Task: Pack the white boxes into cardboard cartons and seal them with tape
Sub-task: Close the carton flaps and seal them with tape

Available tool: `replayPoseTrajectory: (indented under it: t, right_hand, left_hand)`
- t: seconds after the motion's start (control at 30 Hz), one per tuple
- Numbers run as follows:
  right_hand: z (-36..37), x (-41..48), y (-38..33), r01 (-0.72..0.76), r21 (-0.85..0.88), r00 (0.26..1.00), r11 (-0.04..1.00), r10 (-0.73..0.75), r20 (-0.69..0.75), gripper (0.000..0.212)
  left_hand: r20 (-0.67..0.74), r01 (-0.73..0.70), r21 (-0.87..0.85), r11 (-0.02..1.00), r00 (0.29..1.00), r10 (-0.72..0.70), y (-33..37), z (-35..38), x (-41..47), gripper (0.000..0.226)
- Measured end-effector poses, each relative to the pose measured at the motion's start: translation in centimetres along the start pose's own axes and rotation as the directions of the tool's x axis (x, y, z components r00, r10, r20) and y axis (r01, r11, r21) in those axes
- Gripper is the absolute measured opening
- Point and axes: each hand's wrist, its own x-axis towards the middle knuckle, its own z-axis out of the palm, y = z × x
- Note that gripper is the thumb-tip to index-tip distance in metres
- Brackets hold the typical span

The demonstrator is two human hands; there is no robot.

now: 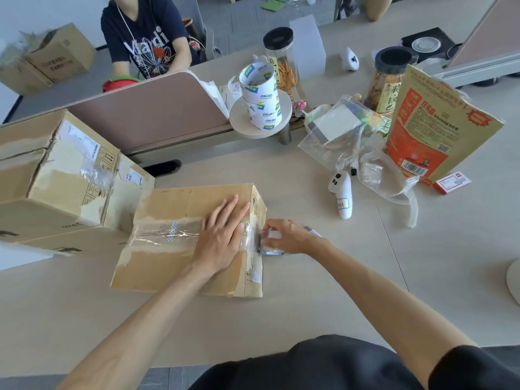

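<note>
Fingers (226,211) of the left hand (222,235) are held straight and close together and are pressed flat on the top of the cardboard carton (168,266), near its right edge, so nothing is grasped by them. Under the palm a strip of clear tape (163,233) is laid across the closed flaps and is carried over the right edge of the carton. Against that right side the right hand (284,237) is placed, its fingers curled round a tape dispenser (274,235), of which only a white and shiny part is seen; how much of it is touching the carton cannot be told. The carton is set flat on the pale table (309,319), in front of the person and slightly left of centre. Just beside it to the left, two larger worn cartons (56,178) are stacked against a brown divider panel (146,114). Beyond, a stack of tape rolls (260,94) is stood upright on a round white stand. To the right, a white controller (342,192), crumpled plastic bags (351,136), two black-lidded jars (389,80) and an orange packet (427,130) are seen. A person in a dark T-shirt (143,38) is seated behind the panel.
</note>
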Motion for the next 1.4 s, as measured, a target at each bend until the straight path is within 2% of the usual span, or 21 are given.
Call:
replayPoseTrajectory:
  t: [0.27,0.37,0.43,0.53,0.67,0.77,0.87,0.93,1.1,1.4]
  right_hand:
    - [-0.6,0.3,0.2,-0.029,0.0,1.0,1.0,0.029,0.009,0.02]
    - [-0.8,0.4,-0.2,-0.045,0.02,0.998,0.999,0.044,0.035,0.016]
    - [-1.1,0.4,0.0,-0.035,0.056,0.999,0.998,0.034,0.024,0.006]
    - [-1.5,-0.1,0.7,-0.018,0.098,1.0,0.995,0.018,-0.003,0.013]
    - [-1.6,-1.7,1.5,-0.01,0.198,0.995,0.98,0.029,-0.095,0.01]
    - [-2.0,-3.2,2.2,0.013,0.289,0.978,0.957,0.048,-0.204,0.01]
    - [-3.1,-4.6,2.1,0.057,0.363,0.96,0.93,0.049,-0.275,0.007]
    - [-3.6,-5.3,1.7,0.083,0.379,0.951,0.922,0.041,-0.308,0.01]
    - [-3.9,-6.0,0.2,0.112,0.405,0.941,0.908,0.034,-0.338,0.01]
    - [-4.6,-6.3,-4.3,0.156,0.385,0.908,0.91,0.021,-0.419,0.011]
  left_hand:
    - [0.011,0.014,0.005,1.0,1.0,-0.014,0.2,-0.1,0.1,0.05]
    - [0.03,0.027,0.006,1.0,0.999,-0.027,0.3,-0.2,0.1,0.05]
    - [0.032,0.034,-0.022,0.999,0.999,-0.033,0.3,-0.5,0.2,0.05]
    - [0.047,0.061,-0.08,0.995,0.997,-0.057,0.5,-0.7,0.3,0.054]
    - [0.126,0.097,-0.082,0.992,0.988,-0.086,0.9,-1.1,0.4,0.075]
    - [0.235,0.13,-0.105,0.986,0.967,-0.103,1.4,-1.3,0.8,0.093]
    - [0.318,0.187,-0.037,0.982,0.934,-0.166,2.4,-0.8,1.6,0.101]
    - [0.298,0.196,0.016,0.98,0.935,-0.192,2.8,-0.4,2.0,0.099]
    - [0.158,0.148,0.084,0.985,0.974,-0.16,3.3,-0.4,2.0,0.073]
    - [0.011,0.133,0.002,0.991,0.991,-0.133,3.6,-0.3,1.1,0.043]
